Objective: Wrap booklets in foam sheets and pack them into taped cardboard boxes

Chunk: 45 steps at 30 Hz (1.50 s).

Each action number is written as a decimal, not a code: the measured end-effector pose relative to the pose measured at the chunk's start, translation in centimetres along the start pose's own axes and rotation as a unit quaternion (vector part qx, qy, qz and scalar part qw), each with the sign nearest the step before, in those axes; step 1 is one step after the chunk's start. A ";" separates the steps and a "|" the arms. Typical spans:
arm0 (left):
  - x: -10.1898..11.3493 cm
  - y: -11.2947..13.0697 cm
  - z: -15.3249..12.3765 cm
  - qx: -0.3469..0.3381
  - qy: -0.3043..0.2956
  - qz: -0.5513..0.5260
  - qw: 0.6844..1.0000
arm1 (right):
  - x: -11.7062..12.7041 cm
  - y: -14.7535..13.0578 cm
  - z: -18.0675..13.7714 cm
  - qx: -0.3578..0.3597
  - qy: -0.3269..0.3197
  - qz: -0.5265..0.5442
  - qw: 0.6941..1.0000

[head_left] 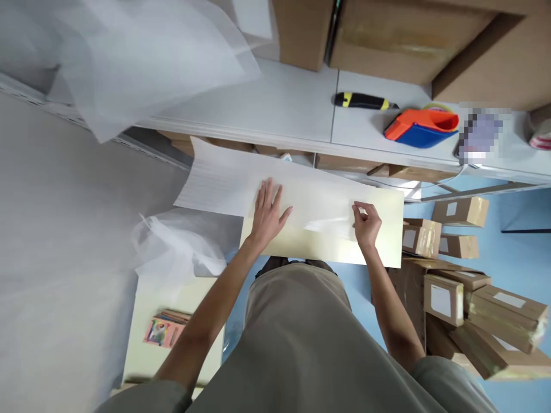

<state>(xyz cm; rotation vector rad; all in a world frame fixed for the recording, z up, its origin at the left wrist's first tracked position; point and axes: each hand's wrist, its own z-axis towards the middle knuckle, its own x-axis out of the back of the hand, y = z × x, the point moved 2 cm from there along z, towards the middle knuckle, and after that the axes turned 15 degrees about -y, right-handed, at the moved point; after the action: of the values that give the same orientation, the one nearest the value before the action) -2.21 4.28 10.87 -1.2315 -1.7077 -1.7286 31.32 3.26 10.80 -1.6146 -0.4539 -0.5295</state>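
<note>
A thin white foam sheet [219, 178] lies over a pale cream board [385, 223] and runs past its left end. Fingers spread, my left hand [266, 213] rests flat on the sheet near the board's left side. My right hand [367, 222] is closed in a pinch at the right end of the sheet, over the board. Between the hands, the sheet's near edge looks folded or lifted, with a bright glare on it. The cream surface shows bare along the front and at the right end.
On the grey shelf lie a utility knife [364, 101], an orange and blue tape dispenser [422, 127] and a blurred-out object [481, 136]. Cardboard boxes [441, 298] pile up at right. Loose foam sheeting [181, 241] and small printed cards [166, 328] are at left.
</note>
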 end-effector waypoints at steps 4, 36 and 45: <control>-7.8 1.0 1.3 0.037 -0.076 -0.003 0.996 | 2.3 7.6 -0.9 -0.007 -0.037 -0.068 0.997; -24.2 2.0 0.2 0.203 -0.245 0.071 0.945 | -4.5 23.6 -8.2 -0.045 -0.217 -0.321 0.921; -20.9 -3.2 -1.6 0.137 -0.229 0.018 0.963 | -3.4 24.6 -8.4 -0.056 -0.238 -0.380 0.892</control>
<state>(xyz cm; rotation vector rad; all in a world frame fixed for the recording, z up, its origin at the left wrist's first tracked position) 5.68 -2.65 -7.59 -1.5995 -2.0790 -1.1877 42.12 -7.72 -10.49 -1.6398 -1.4838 -0.7417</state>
